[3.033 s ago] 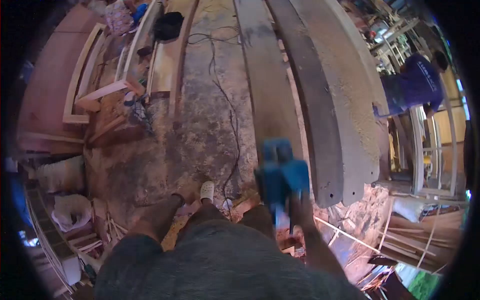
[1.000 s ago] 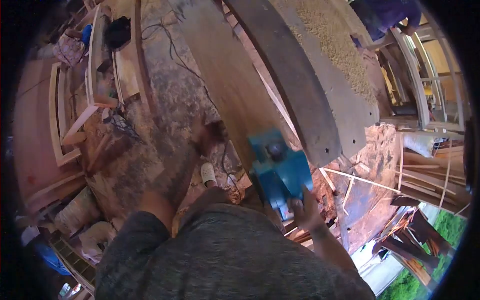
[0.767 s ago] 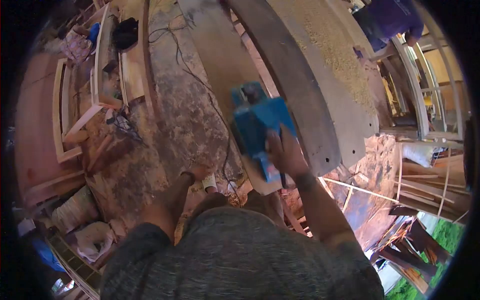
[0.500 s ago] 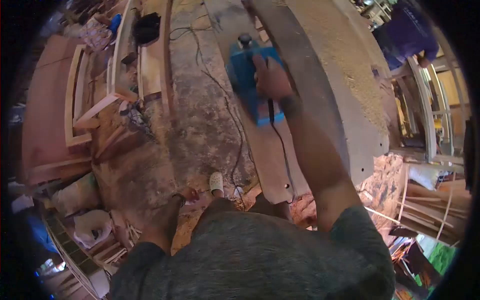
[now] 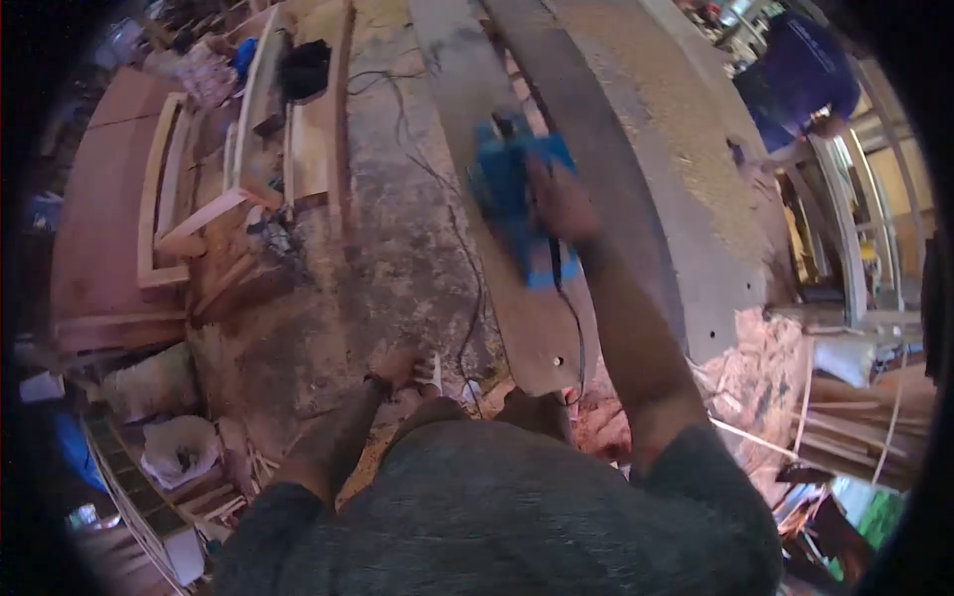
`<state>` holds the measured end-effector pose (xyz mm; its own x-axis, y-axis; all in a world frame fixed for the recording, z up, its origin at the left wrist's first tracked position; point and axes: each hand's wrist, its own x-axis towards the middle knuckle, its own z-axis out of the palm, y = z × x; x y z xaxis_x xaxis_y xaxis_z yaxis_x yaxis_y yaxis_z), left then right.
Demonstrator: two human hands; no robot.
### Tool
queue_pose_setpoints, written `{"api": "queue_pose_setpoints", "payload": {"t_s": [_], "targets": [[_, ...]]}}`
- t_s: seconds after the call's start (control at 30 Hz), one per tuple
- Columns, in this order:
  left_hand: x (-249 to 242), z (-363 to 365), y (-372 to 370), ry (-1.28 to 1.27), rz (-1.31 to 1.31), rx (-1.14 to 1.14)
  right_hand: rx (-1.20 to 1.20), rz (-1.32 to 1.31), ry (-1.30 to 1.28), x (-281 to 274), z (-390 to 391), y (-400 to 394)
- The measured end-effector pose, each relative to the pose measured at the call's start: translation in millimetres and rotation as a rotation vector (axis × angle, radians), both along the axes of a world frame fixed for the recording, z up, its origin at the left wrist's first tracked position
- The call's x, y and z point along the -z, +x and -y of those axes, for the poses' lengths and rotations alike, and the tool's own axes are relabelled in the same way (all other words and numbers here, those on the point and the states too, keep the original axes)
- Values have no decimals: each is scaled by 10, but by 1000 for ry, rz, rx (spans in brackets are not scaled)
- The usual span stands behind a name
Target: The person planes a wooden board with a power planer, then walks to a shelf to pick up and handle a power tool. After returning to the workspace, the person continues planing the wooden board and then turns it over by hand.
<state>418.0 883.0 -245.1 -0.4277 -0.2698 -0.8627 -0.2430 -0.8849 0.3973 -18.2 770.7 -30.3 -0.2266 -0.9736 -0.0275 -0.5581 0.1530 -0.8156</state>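
Blue electric planer (image 5: 517,199) sits on the long plank (image 5: 527,318), the right hand (image 5: 561,204) clamped on its top handle; likely heavy and rigid. The left hand (image 5: 396,366) hangs free, loosely open.

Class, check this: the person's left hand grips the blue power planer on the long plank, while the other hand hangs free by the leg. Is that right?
Not quite. The head view shows the right hand gripping the blue power planer on the long plank; the left hand is the one hanging free by the leg.
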Motion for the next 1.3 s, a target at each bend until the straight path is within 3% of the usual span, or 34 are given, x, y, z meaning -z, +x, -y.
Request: {"api": "queue_pose_setpoints", "payload": {"t_s": [0.03,0.1,0.2,0.27,0.33,0.4,0.47,0.53,0.6,0.7,0.77,0.83,0.87,0.93,1.07,1.17,1.27,1.3], "targets": [[116,119,-144,92,-73,-76,60,175,195,-377,-598,109],[366,388,-533,-1,-280,-36,67,184,225,-386,-1632,138],[-471,655,-1507,13,-260,-175,111,225,320,-461,-3125,222],[-769,722,-1918,30,-399,-288,117,68,242,-83,-4148,270],[-743,678,-2160,-13,-454,-375,166,170,121,-10,-4448,312],[-724,637,-2327,-60,-509,-469,227,437,200,-241,-4386,358],[-700,655,-2411,-115,-570,-565,155,406,264,-341,-4029,252],[-582,641,-2383,-241,-491,-474,143,323,285,-357,-3704,195],[-326,632,-2261,-197,-398,-382,147,234,148,-236,-3254,103],[-49,698,-1852,6,-188,-265,-18,-251,84,31,-2180,-96],[-67,663,-1671,6,11,-221,-94,-562,-279,127,-1510,-203],[709,504,-1061,-157,26,-132,-24,-483,-379,133,-817,-235],[976,447,-807,-240,35,-88,33,-223,-224,67,-508,-233],[777,424,-477,-345,153,48,186,254,118,-160,97,-240],[1028,201,371,-381,265,14,184,245,-11,-270,1171,-242],[717,169,470,-248,197,-193,92,222,-18,-57,2085,-451],[555,409,425,-473,374,-60,22,127,-30,115,2619,-559],[420,531,359,-712,497,68,0,38,8,93,2662,-581]]}}
